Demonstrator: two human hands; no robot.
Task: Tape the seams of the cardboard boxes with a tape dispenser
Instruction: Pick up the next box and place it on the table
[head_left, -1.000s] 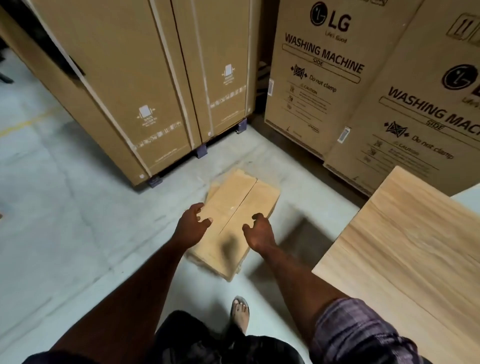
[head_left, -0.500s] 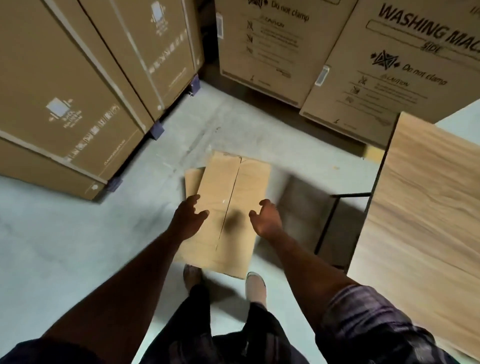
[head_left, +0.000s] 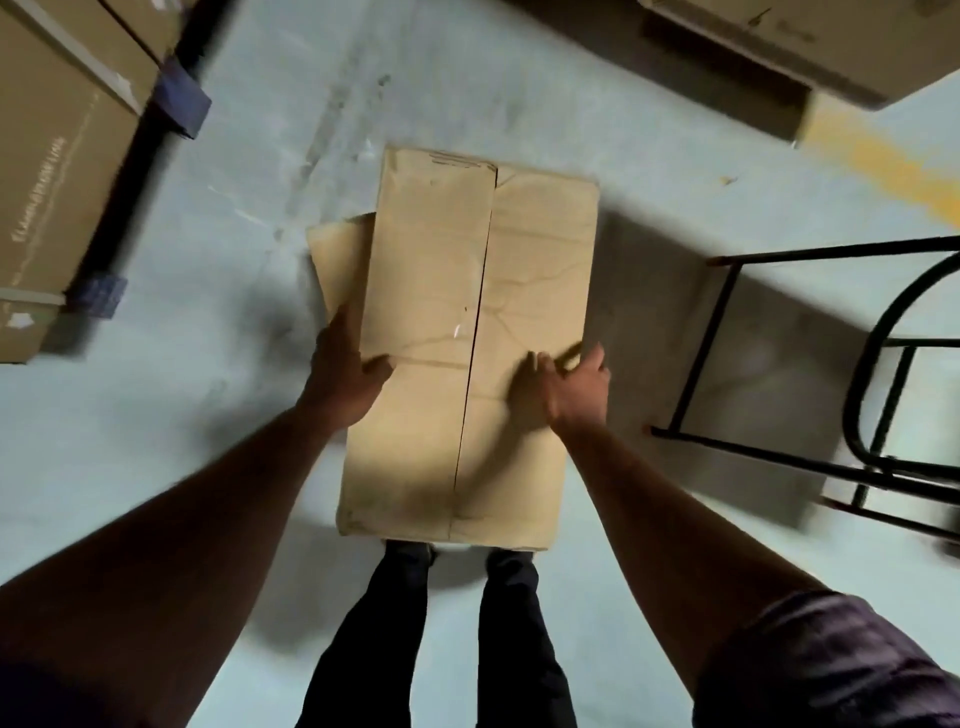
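A long closed cardboard box (head_left: 431, 291) lies on the grey floor right in front of my feet, its open centre seam (head_left: 475, 332) running away from me. A flat cardboard piece (head_left: 340, 249) sticks out from under its left side. My left hand (head_left: 340, 376) grips the box's left edge, thumb on top and fingers hidden down the side. My right hand (head_left: 571, 389) lies on the top near the right edge, thumb on the lid, with blurred fingers reaching over that edge. No tape dispenser is in view.
Large cartons (head_left: 52, 182) on blue feet stand at the left and another carton (head_left: 779, 41) at the top right. A black metal frame (head_left: 722, 332) stands on the floor close to the box's right. A yellow floor line (head_left: 883, 161) runs behind it.
I have bent down over the box, so it fills more of the view. Both hands went from hovering above it to closing on its left and right edges.
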